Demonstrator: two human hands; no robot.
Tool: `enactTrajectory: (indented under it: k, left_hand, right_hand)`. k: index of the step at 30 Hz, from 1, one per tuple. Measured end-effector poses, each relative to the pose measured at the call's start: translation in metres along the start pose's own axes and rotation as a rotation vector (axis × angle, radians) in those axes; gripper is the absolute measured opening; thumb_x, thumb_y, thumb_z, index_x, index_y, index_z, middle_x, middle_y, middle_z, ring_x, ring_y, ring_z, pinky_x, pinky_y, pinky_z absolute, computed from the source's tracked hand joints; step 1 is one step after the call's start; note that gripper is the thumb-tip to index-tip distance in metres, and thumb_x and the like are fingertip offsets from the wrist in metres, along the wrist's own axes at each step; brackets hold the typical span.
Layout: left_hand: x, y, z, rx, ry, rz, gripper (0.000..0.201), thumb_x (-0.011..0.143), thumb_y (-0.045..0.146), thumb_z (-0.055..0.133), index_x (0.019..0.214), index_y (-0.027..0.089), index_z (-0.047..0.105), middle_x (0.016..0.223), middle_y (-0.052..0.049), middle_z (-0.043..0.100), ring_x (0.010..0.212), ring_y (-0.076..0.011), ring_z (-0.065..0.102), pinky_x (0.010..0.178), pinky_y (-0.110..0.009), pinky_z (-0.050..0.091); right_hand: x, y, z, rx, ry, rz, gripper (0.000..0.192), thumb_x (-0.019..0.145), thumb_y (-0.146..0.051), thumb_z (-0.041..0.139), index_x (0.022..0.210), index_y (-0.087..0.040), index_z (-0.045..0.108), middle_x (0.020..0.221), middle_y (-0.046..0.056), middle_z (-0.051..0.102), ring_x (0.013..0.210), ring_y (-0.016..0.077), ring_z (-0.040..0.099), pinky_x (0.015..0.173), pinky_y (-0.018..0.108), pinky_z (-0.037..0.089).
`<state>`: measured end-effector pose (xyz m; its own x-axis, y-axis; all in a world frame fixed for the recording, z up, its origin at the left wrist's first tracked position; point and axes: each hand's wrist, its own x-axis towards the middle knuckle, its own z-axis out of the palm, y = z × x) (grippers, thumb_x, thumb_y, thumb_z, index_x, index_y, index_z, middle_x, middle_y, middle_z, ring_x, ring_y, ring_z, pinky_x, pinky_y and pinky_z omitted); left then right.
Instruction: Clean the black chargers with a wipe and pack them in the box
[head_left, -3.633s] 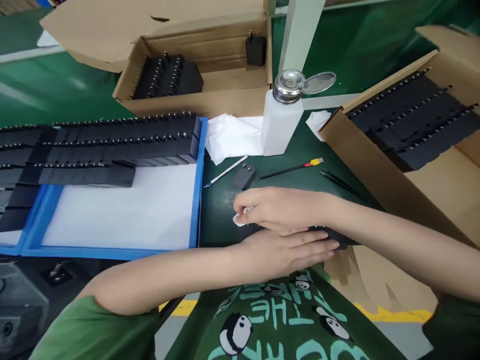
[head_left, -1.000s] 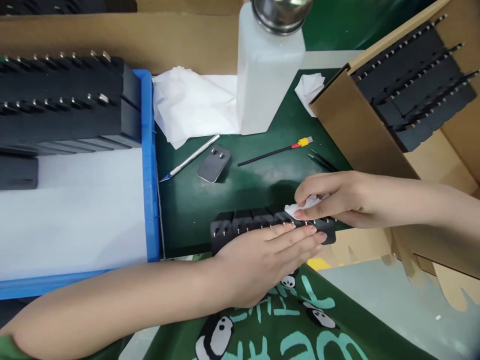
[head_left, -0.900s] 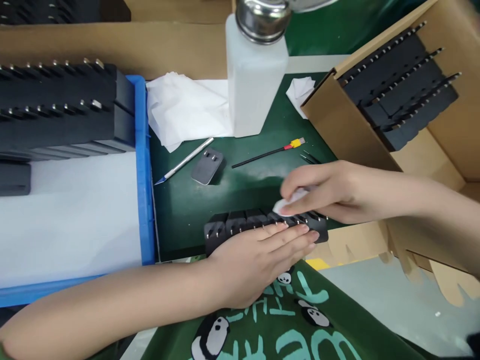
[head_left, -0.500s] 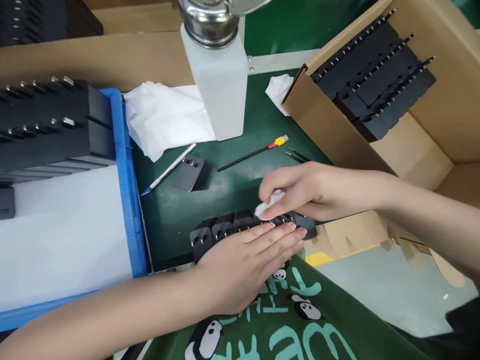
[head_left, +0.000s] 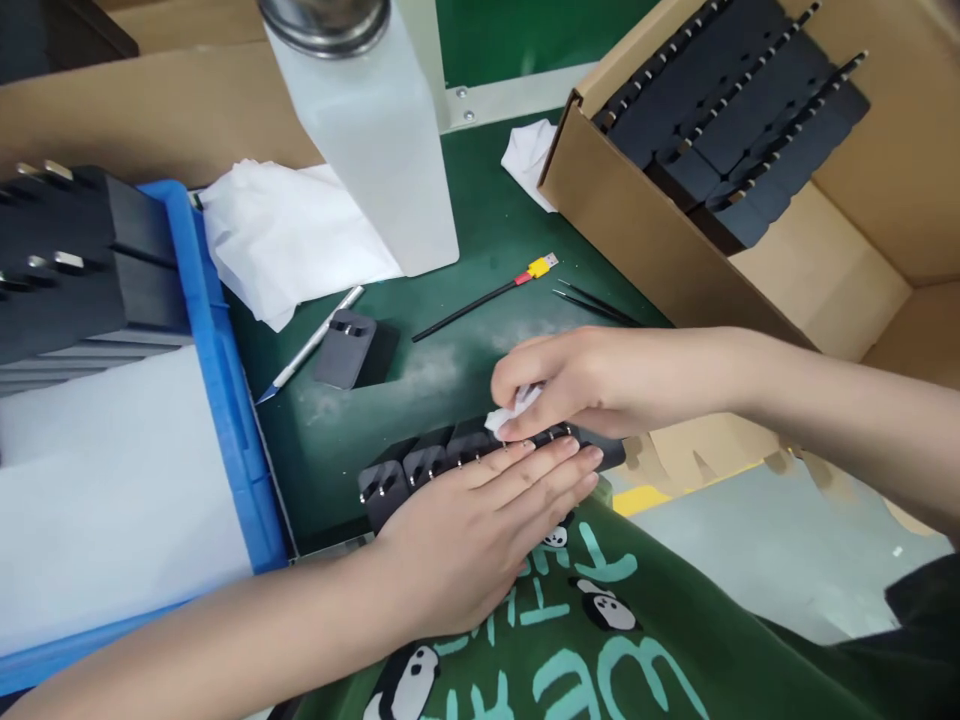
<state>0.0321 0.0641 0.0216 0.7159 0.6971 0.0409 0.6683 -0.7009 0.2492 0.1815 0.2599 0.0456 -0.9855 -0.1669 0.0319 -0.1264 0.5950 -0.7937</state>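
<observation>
A row of black plug-in power adapters (head_left: 384, 487) stands along the near edge of the green work table, metal prongs facing up. My left hand (head_left: 480, 520) lies flat against the near side of the row, fingers stretched out and covering part of it. Pinched in my right hand (head_left: 570, 380) is a crumpled white wipe (head_left: 517, 408), which sits against the tops of the adapters around the middle of the row. A single adapter (head_left: 346, 348) rests apart on the table, beyond the row's left end.
At left is a blue tray (head_left: 225, 390) with stacked adapters. A cardboard box (head_left: 667, 240) at right holds more. Between them are a white bottle (head_left: 382, 150), white cloth (head_left: 285, 240), a craft knife (head_left: 311, 345), a USB cable (head_left: 480, 300) and tweezers (head_left: 600, 305).
The view has shifted, so most things sit further left. My right hand stays on the row with the wipe, nearly in the same spot; my left hand still lies flat along it.
</observation>
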Motion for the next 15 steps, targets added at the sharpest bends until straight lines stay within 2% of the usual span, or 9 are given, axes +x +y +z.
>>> enactTrajectory:
  k: [2,5,7,9,10,12,14,15]
  left_hand:
    - [0.0,0.0,0.0,0.002,0.0,-0.001,0.095,0.08,0.05,0.069,0.156,0.006,0.032,0.167,-0.009,0.027,0.153,-0.0263,0.022,0.126,-0.04,0.012]
    - [0.0,-0.001,-0.002,0.006,-0.015,-0.004,0.093,0.082,0.048,0.067,0.157,0.006,0.031,0.167,-0.009,0.027,0.153,-0.0258,0.024,0.125,-0.039,0.015]
    - [-0.001,-0.002,-0.003,0.008,-0.029,-0.001,0.089,0.084,0.046,0.065,0.157,0.007,0.03,0.168,-0.008,0.027,0.153,-0.0252,0.026,0.125,-0.038,0.016]
    - [-0.001,0.0,-0.006,0.017,-0.015,-0.014,0.079,0.089,0.039,0.061,0.156,0.008,0.032,0.167,-0.007,0.029,0.151,-0.0235,0.029,0.125,-0.037,0.016]
    - [0.0,0.003,-0.008,0.03,0.007,-0.028,0.073,0.092,0.034,0.059,0.156,0.009,0.034,0.166,-0.007,0.031,0.15,-0.0229,0.032,0.125,-0.037,0.016]
    - [0.004,0.009,-0.012,0.056,0.068,-0.05,0.06,0.097,0.026,0.052,0.154,0.011,0.039,0.163,-0.007,0.038,0.146,-0.0231,0.039,0.124,-0.038,0.018]
    - [0.012,0.016,-0.016,0.071,0.117,-0.039,0.052,0.1,0.022,0.046,0.151,0.011,0.045,0.159,-0.008,0.045,0.142,-0.0251,0.044,0.122,-0.041,0.023]
    - [0.017,0.02,-0.017,0.077,0.126,-0.015,0.049,0.101,0.021,0.043,0.149,0.011,0.048,0.156,-0.008,0.049,0.14,-0.0263,0.047,0.121,-0.042,0.027]
  right_hand:
    - [-0.014,0.002,-0.005,-0.068,-0.004,0.039,0.035,0.104,-0.018,0.04,0.1,-0.022,0.075,0.1,0.006,0.067,0.089,0.0126,0.064,0.072,0.025,0.051]
    - [-0.048,-0.008,-0.027,-0.191,0.034,0.068,0.04,0.104,-0.019,0.036,0.106,-0.027,0.075,0.1,0.003,0.068,0.088,0.0098,0.067,0.067,0.022,0.052]
    - [-0.071,-0.023,-0.038,-0.248,0.149,0.103,0.039,0.104,-0.022,0.038,0.112,-0.032,0.075,0.102,0.001,0.068,0.085,0.0064,0.066,0.065,0.019,0.051]
    - [-0.088,-0.041,-0.034,-0.306,0.391,0.218,0.035,0.102,-0.024,0.046,0.121,-0.038,0.072,0.11,0.0,0.067,0.084,0.0061,0.065,0.066,0.02,0.05]
    - [-0.094,-0.049,-0.023,-0.347,0.56,0.295,0.034,0.099,-0.024,0.053,0.123,-0.04,0.071,0.114,-0.001,0.067,0.084,0.0076,0.065,0.066,0.023,0.05]
    - [-0.096,-0.058,0.015,-0.434,0.932,0.44,0.043,0.086,-0.013,0.07,0.119,-0.041,0.074,0.109,0.0,0.07,0.085,0.0126,0.065,0.065,0.029,0.05]
    - [-0.089,-0.059,0.067,-0.438,1.446,0.54,0.046,0.081,-0.005,0.071,0.108,-0.041,0.078,0.093,0.0,0.068,0.08,0.0138,0.063,0.065,0.031,0.05]
    - [-0.083,-0.058,0.094,-0.415,1.532,0.592,0.049,0.084,-0.004,0.067,0.112,-0.042,0.076,0.094,0.001,0.065,0.08,0.0138,0.063,0.063,0.031,0.049]
